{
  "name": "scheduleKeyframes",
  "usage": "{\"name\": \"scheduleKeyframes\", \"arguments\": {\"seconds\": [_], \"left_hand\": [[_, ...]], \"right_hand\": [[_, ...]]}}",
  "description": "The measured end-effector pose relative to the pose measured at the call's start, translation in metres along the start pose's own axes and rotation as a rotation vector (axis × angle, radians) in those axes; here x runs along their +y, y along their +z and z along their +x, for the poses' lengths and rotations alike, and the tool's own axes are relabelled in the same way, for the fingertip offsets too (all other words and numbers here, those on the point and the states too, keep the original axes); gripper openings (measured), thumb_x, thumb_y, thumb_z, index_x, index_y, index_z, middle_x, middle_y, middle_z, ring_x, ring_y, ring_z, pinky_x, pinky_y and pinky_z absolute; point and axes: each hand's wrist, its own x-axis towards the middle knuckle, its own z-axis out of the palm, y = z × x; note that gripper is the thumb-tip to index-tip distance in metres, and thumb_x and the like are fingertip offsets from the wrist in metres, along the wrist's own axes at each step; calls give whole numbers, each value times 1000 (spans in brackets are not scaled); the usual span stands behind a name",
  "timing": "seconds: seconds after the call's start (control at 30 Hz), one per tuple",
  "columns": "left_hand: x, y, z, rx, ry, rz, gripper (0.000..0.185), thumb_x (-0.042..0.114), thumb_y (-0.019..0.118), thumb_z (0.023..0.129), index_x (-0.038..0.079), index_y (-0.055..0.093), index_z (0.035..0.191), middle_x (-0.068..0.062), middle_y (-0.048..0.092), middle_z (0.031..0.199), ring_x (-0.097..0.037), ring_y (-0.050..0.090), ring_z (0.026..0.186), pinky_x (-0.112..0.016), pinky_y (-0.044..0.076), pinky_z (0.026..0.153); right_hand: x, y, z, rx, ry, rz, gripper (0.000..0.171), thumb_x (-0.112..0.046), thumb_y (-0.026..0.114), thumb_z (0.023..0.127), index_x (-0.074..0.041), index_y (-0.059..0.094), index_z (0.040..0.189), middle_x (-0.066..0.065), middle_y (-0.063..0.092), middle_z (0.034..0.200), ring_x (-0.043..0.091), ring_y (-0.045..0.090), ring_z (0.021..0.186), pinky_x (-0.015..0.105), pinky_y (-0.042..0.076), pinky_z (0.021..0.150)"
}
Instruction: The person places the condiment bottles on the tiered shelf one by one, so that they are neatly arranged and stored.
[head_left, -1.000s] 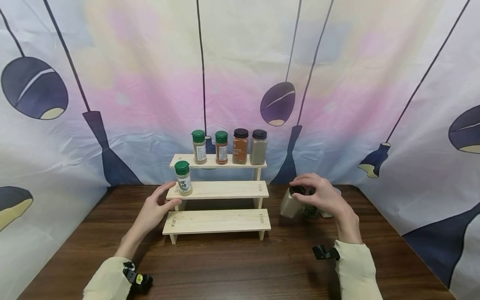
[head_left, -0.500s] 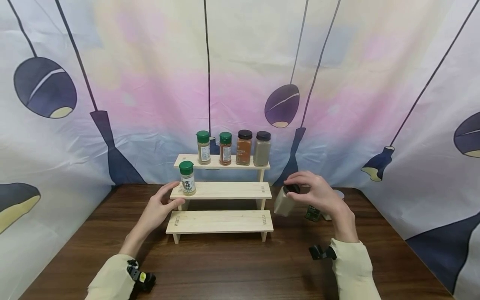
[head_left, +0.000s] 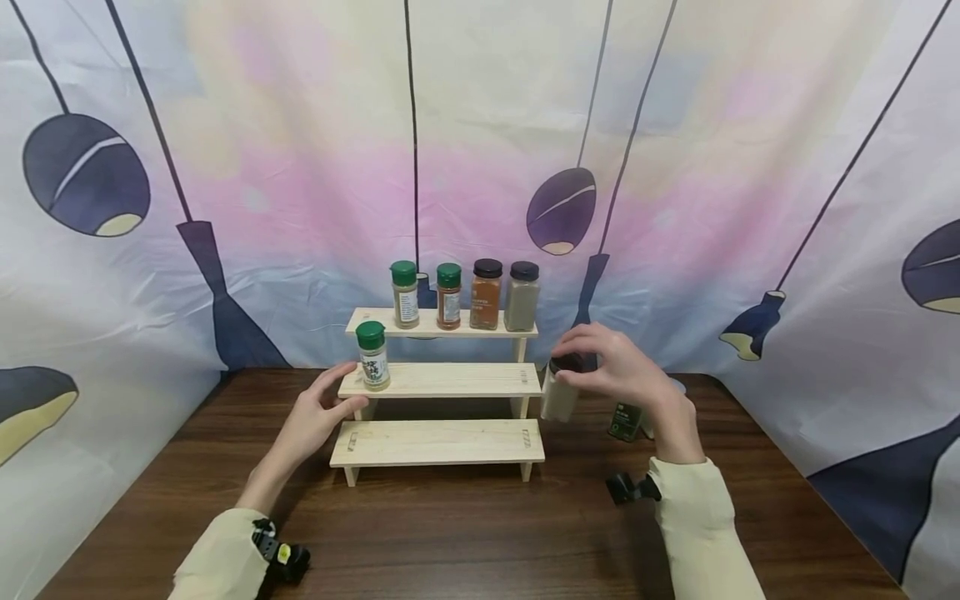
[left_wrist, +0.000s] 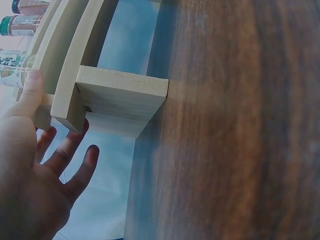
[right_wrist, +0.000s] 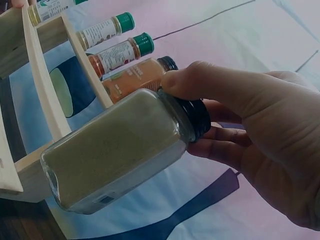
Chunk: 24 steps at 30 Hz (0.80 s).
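**Inspector:** Report what has changed.

**Me:** My right hand (head_left: 626,377) has lifted the jar (head_left: 558,392) of pale powder off the bench (head_left: 465,533). A second ago it stood low beside the small dark-labelled bottle (head_left: 625,421); it now hangs in the air just right of the wooden rack (head_left: 438,379), level with the middle step. My fingers (right_wrist: 210,82) are curled round its black lid, pinching it from above. The jar's body hangs free below them.

**Inspector:** And the left hand?

**Me:** My left hand (head_left: 315,417) has not moved. Its fingers are spread and relaxed, thumb against the left end of the middle step, next to the green-capped bottle (head_left: 372,357). It holds nothing.

**Inspector:** Significance?

**Me:** I judge the jar is in transit towards the rack, which the left hand steadies. The middle step has free space to the right of the green-capped bottle.

**Inspector:** Surface and room.

**Me:** The bench is dark wood grain. The top step carries four bottles (head_left: 463,296), two green-capped and two black-capped. The bottom step is bare. A pastel curtain (head_left: 675,167) printed with dark hanging lamps encloses the back and both sides.
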Motion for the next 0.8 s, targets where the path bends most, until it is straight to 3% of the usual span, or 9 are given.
{"name": "scheduleKeyframes", "arguments": {"seconds": [0.27, 0.53, 0.8], "left_hand": [[-3, 0, -1, -2, -5, -3, 70, 37, 69, 95, 17, 38, 154, -16, 31, 159, -10, 62, 88, -27, 51, 71], [-2, 0, -1, 3, -6, -14, 69, 36, 69, 94, 19, 39, 154, -15, 32, 158, -11, 63, 84, -27, 51, 70], [0, 1, -1, 0, -11, -10, 69, 36, 69, 94, 18, 39, 154, -15, 32, 158, -11, 63, 84, -27, 51, 70]], "right_hand": [[-11, -4, 17, 5, -67, 1, 26, -19, 80, 85, -13, 76, 111, -1, 69, 114, 19, 62, 109, 42, 51, 90], [-21, 2, 44, -51, -93, 37, 26, -21, 78, 87, -13, 76, 113, 0, 68, 116, 18, 59, 112, 40, 51, 92], [-37, 10, 78, -103, -208, 8, 26, -20, 75, 89, -10, 75, 112, 2, 69, 115, 19, 59, 109, 39, 48, 92]]}}
